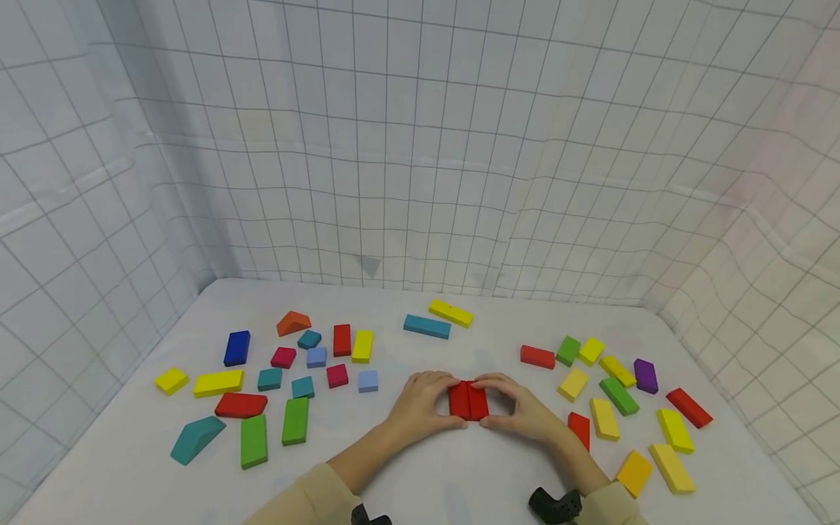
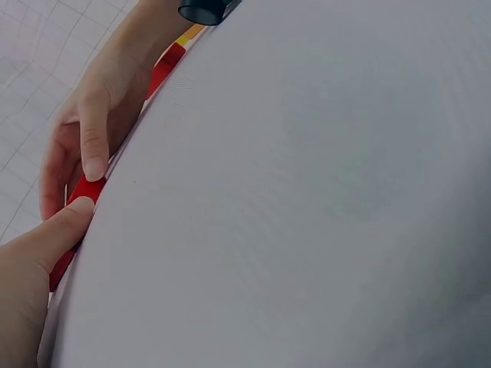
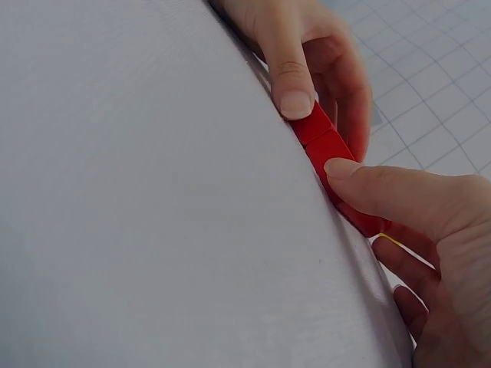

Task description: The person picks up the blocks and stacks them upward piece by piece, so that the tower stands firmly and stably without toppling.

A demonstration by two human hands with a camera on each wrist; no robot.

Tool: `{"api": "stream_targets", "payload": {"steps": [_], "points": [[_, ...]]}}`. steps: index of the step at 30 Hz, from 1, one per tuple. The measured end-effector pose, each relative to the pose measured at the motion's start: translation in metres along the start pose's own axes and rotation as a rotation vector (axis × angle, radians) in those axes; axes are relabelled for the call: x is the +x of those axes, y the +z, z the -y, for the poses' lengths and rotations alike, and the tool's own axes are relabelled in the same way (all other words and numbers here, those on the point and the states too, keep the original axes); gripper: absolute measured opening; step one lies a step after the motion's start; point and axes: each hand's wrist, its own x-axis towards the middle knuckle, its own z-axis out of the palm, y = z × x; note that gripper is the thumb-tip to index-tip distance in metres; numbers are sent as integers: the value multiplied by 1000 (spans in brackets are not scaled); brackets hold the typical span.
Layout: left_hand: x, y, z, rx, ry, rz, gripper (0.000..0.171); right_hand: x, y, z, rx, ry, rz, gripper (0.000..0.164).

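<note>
Two red rectangular blocks lie side by side, long edges together, on the white table in front of me in the head view. My left hand [image 1: 420,408] pinches the left red block [image 1: 458,402] between thumb and fingers, thumb at the near end and fingertips at the far end. On the other side, my right hand [image 1: 525,412] grips the right red block [image 1: 479,403] the same way. Both wrist views show the thumbs pressed on the near faces; in the right wrist view a thin seam parts the left block [image 3: 308,126] from the right block [image 3: 325,149].
Coloured blocks are scattered to the left, among them a green block [image 1: 254,442] and a teal wedge [image 1: 197,440]. More lie to the right, including a red block [image 1: 580,429] beside my right forearm. Farther back is a blue bar [image 1: 427,327]. Gridded curtains [image 1: 420,146] enclose the table.
</note>
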Motion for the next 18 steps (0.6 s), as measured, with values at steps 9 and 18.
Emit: {"api": "stream_targets", "payload": {"steps": [9,18], "points": [[-19,-39,13,-116,-86,58,76,-1,-2,-31,-29,22,19,52],[-85,-104,50,10,-209,-5,76,-1,-51,-40,-125,165,-163,52]]}}
